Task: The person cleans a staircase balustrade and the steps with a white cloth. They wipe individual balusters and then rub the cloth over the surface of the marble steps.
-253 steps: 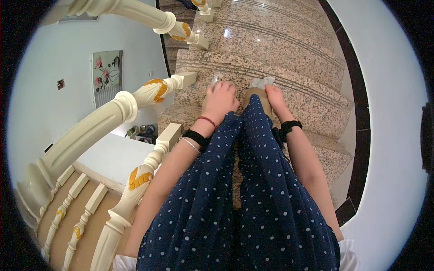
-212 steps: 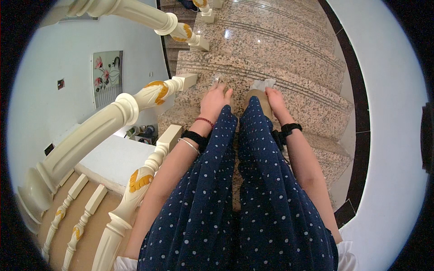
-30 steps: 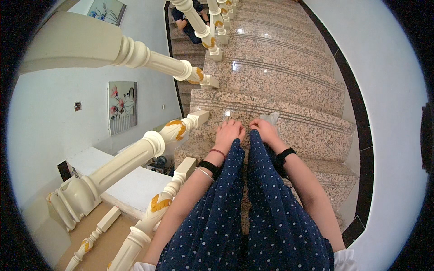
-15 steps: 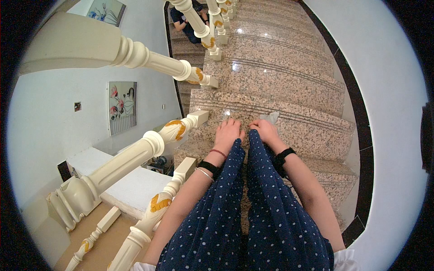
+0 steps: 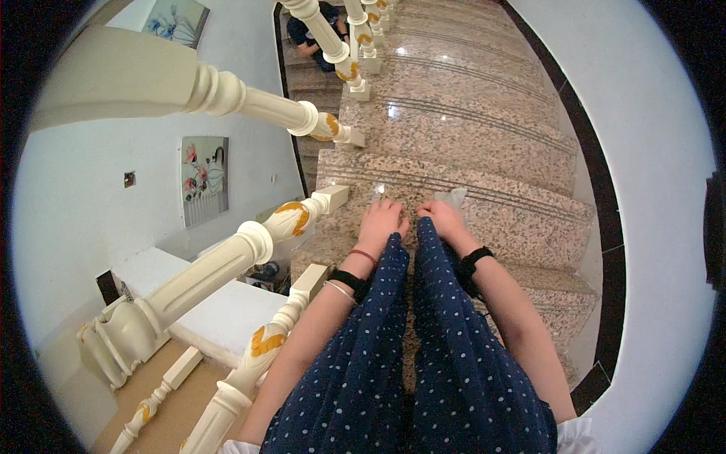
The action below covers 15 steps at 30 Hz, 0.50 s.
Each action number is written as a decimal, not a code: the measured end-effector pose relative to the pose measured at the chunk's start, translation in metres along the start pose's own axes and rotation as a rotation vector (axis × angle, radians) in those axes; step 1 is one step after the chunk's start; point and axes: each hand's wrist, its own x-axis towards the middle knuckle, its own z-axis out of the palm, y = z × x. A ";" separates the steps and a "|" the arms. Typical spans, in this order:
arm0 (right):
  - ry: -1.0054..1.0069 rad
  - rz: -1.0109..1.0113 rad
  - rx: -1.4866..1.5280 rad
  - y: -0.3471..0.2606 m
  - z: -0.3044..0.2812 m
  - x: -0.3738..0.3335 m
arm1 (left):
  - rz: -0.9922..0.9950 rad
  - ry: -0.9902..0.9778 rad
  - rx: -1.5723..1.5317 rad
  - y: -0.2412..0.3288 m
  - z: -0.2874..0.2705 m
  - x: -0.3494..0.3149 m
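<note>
My left hand [image 5: 382, 225] rests at my left knee, over the edge of a speckled pink-brown stone step [image 5: 499, 189]. Its fingers point away from me, slightly bent and a little apart, with nothing visible in them. Just to its right, my right hand [image 5: 441, 218] is closed at the other knee, its fingers curled in toward the left. A pale grey, crumpled piece that looks like thin cloth or tissue [image 5: 455, 197] sticks out beyond its knuckles. Dark blue dotted trousers [image 5: 484, 340] cover my legs beneath both forearms.
Cream balusters with gold leaf trim [image 5: 257, 240] and a thick handrail [image 5: 121, 76] line the left side. Farther down, another person [image 5: 308, 36] sits on the lower stairs. A white wall [image 5: 650, 151] with black skirting [image 5: 611, 265] borders the right. A white ledge [image 5: 234, 310] lies below left.
Both my hands stay in the same place. The person on the lower stairs has shifted slightly behind the balusters.
</note>
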 end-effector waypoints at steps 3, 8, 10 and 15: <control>-0.035 0.018 -0.004 -0.001 0.003 -0.001 | -0.020 -0.023 -0.050 0.001 0.000 -0.003; -0.065 0.022 -0.053 0.002 0.002 0.005 | -0.019 -0.012 -0.052 0.004 -0.003 -0.001; -0.066 0.024 -0.033 0.003 0.002 0.004 | -0.015 -0.015 -0.054 0.004 -0.004 -0.001; -0.079 0.027 -0.014 0.004 0.004 0.006 | -0.028 -0.009 -0.061 0.003 -0.002 -0.002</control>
